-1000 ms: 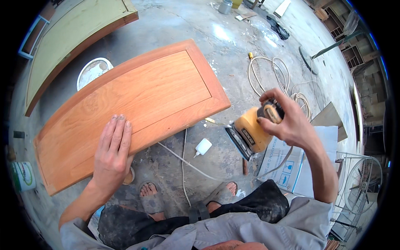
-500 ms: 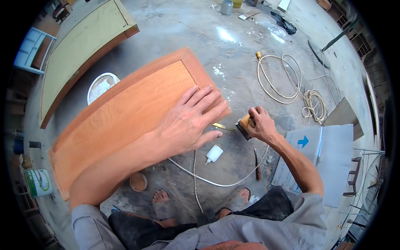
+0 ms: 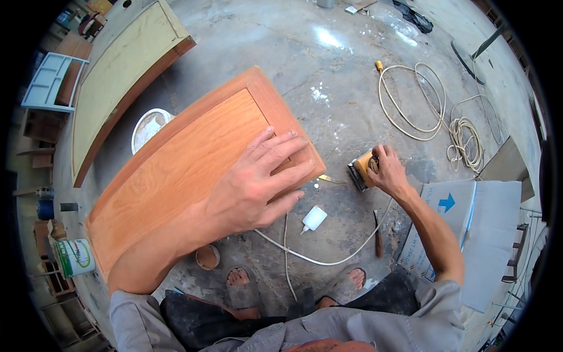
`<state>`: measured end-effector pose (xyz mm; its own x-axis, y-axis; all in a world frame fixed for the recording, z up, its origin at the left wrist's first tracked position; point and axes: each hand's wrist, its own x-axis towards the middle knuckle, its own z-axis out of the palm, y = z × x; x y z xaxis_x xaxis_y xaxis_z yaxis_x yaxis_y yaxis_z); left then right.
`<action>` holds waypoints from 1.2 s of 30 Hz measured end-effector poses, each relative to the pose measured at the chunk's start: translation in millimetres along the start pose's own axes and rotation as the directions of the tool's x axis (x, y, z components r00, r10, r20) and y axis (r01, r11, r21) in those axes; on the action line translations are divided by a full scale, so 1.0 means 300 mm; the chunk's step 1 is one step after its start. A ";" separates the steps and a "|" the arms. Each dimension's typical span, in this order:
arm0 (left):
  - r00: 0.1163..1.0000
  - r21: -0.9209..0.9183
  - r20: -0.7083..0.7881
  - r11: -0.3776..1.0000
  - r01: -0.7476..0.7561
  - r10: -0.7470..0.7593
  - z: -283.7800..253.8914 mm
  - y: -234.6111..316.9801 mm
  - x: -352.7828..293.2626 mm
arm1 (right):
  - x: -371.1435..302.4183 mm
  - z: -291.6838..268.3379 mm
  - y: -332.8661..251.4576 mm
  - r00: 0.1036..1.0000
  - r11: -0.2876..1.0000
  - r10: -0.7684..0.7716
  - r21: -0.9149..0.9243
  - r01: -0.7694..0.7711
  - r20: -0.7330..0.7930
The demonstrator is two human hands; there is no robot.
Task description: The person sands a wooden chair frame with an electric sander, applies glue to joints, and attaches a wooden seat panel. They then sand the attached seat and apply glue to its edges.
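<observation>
A curved wooden panel (image 3: pixel 193 141) with a raised frame lies tilted across the left and middle of the head view. My left hand (image 3: pixel 258 176) is over its right end, fingers spread, fingertips on the wood near the frame; it holds nothing. To the right of the panel, my right hand (image 3: pixel 390 167) grips a yellow and black power sander (image 3: pixel 362 167) at floor level, apart from the panel. Between them lie a yellow utility knife (image 3: pixel 333 180) and a white squeeze bottle (image 3: pixel 315 217). A wooden-handled tool with a thin blade (image 3: pixel 378 243) lies nearer to me.
A pale cord (image 3: pixel 316 261) crosses the floor before my feet, beside a round tub (image 3: pixel 207 257). Coiled cable (image 3: pixel 466 144) and flattened cardboard (image 3: pixel 495 234) lie right. Leftward are another curved panel (image 3: pixel 129 70), a white bucket lid (image 3: pixel 149 126) and a paint bucket (image 3: pixel 76 258).
The view has shifted slightly, so floor things appear further right. My left hand has slid a little toward me on the panel. The sander remains in my right hand.
</observation>
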<state>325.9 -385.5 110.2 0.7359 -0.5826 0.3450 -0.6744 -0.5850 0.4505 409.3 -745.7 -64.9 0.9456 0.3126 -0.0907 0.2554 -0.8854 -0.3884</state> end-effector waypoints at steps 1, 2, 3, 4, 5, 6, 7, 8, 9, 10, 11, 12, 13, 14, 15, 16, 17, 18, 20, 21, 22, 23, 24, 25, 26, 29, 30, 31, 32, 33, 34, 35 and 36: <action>1.000 0.041 0.000 0.999 0.002 -0.002 0.005 0.011 0.012 | -0.003 0.012 0.002 1.000 1.000 0.007 -0.003 -0.007 0.018; 1.000 0.082 -0.001 0.997 0.004 -0.004 0.001 0.021 0.020 | -0.004 0.024 0.003 0.999 1.000 0.014 -0.005 -0.014 0.037; 0.999 0.121 0.038 0.993 -0.003 -0.001 -0.026 0.029 0.036 | -0.006 0.034 0.013 1.000 1.000 0.008 -0.019 -0.008 0.022; 0.997 0.131 0.082 0.991 -0.011 0.000 -0.049 0.026 0.057 | -0.031 0.044 0.039 0.999 0.999 0.023 -0.042 -0.021 0.026; 0.992 0.137 0.124 0.990 -0.020 0.003 -0.057 -0.002 0.073 | -0.045 0.046 0.070 0.999 0.997 0.037 -0.068 -0.035 0.031; 0.998 0.150 0.068 0.989 0.000 -0.010 -0.057 -0.048 0.044 | -0.048 0.046 0.078 1.000 0.999 0.000 -0.044 0.002 0.030; 1.000 0.198 -0.001 0.980 0.022 -0.022 -0.077 -0.123 0.013 | -0.049 0.044 0.041 0.999 0.995 -0.038 -0.096 0.041 0.036; 0.995 0.230 -0.095 0.973 0.018 0.004 -0.092 -0.200 0.000 | -0.064 0.036 0.012 0.997 0.984 -0.064 -0.164 0.070 0.040; 0.987 0.338 -0.142 0.934 0.120 -0.075 -0.167 -0.254 -0.030 | -0.070 0.034 -0.061 0.970 0.937 -0.242 -0.251 0.242 0.034; 0.981 0.408 -0.182 0.903 0.134 -0.063 -0.205 -0.332 -0.066 | -0.076 0.036 -0.122 0.916 0.852 -0.398 -0.354 0.386 0.042; 0.960 0.474 -0.266 0.855 0.211 -0.089 -0.231 -0.398 -0.100 | -0.080 0.033 -0.162 0.828 0.727 -0.559 -0.456 0.514 0.043; 0.933 0.517 -0.337 0.804 0.293 -0.124 -0.244 -0.472 -0.127 | -0.105 0.064 -0.206 0.791 0.714 -0.584 -0.349 0.607 0.183; 0.886 0.446 -0.369 0.782 0.434 -0.282 -0.259 -0.505 -0.146 | -0.112 0.146 -0.206 0.695 0.689 -0.653 -0.145 0.710 0.301; 0.824 0.359 -0.419 0.763 0.537 -0.383 -0.244 -0.520 -0.168 | -0.151 0.206 -0.260 0.593 0.599 -0.741 -0.090 0.796 0.315; 0.815 0.329 -0.491 0.801 0.500 -0.307 -0.200 -0.522 -0.187 | -0.205 0.270 -0.297 0.517 0.517 -0.764 -0.113 0.849 0.387; 0.814 0.298 -0.466 0.804 0.514 -0.348 -0.171 -0.517 -0.175 | -0.221 0.330 -0.318 0.497 0.501 -0.762 -0.107 0.859 0.415; 0.810 0.188 -0.426 0.837 0.514 -0.402 -0.170 -0.490 -0.143 | -0.222 0.385 -0.329 0.480 0.492 -0.755 -0.098 0.865 0.446; 0.775 0.181 -0.416 0.792 0.583 -0.476 -0.200 -0.467 -0.115 | -0.216 0.390 -0.325 0.462 0.478 -0.746 -0.098 0.873 0.480; 0.696 0.181 -0.375 0.688 0.703 -0.613 -0.196 -0.454 -0.118 | -0.214 0.478 -0.307 0.434 0.465 -0.726 -0.084 0.881 0.533; 0.686 0.178 -0.376 0.678 0.713 -0.623 -0.194 -0.452 -0.124 | -0.222 0.491 -0.303 0.416 0.433 -0.719 -0.110 0.895 0.557; 0.678 0.178 -0.376 0.668 0.722 -0.632 -0.196 -0.448 -0.127 | -0.229 0.497 -0.304 0.399 0.401 -0.710 -0.133 0.906 0.580; 0.671 0.177 -0.373 0.661 0.729 -0.640 -0.196 -0.448 -0.119 | -0.230 0.498 -0.298 0.386 0.372 -0.698 -0.156 0.915 0.603; 0.672 0.180 -0.375 0.661 0.728 -0.638 -0.195 -0.441 -0.112 | -0.237 0.495 -0.296 0.402 0.371 -0.695 -0.181 0.911 0.597; 0.673 0.181 -0.378 0.662 0.728 -0.636 -0.193 -0.435 -0.100 | -0.241 0.488 -0.289 0.418 0.370 -0.690 -0.208 0.905 0.591; 0.673 0.180 -0.381 0.663 0.727 -0.634 -0.192 -0.432 -0.086 | -0.238 0.478 -0.279 0.433 0.369 -0.684 -0.235 0.900 0.586; 0.647 0.215 -0.352 0.614 0.759 -0.676 -0.200 -0.429 -0.081 | -0.229 0.465 -0.259 0.462 0.480 -0.628 -0.155 0.863 0.627; 0.676 0.212 -0.345 0.647 0.732 -0.652 -0.206 -0.433 -0.110 | -0.232 0.460 -0.269 0.491 0.568 -0.620 -0.081 0.819 0.612; 0.698 0.203 -0.344 0.676 0.708 -0.628 -0.209 -0.439 -0.143 | -0.228 0.443 -0.273 0.515 0.642 -0.607 -0.007 0.766 0.605; 0.714 0.190 -0.351 0.701 0.688 -0.606 -0.210 -0.450 -0.181 | -0.219 0.418 -0.272 0.535 0.703 -0.591 0.062 0.708 0.604; 0.715 0.227 -0.206 0.679 0.699 -0.668 -0.268 -0.469 -0.253 | -0.197 0.441 -0.300 0.557 0.691 -0.679 0.161 0.705 0.478; 0.802 0.299 -0.273 0.746 0.596 -0.531 -0.237 -0.478 -0.280 | -0.210 0.436 -0.293 0.569 0.671 -0.735 0.277 0.687 0.368; 0.870 0.397 -0.306 0.779 0.485 -0.386 -0.205 -0.507 -0.270 | -0.214 0.434 -0.302 0.643 0.723 -0.689 0.394 0.568 0.336; 0.860 0.433 -0.289 0.743 0.510 -0.421 -0.187 -0.487 -0.164 | -0.264 0.370 -0.295 0.706 0.746 -0.655 0.384 0.544 0.270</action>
<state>391.7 -239.7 73.6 0.9341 -0.0910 0.3452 -0.1521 -0.9763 0.1542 289.3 -653.9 -125.1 0.4459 0.8932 -0.0575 0.6277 -0.3578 -0.6913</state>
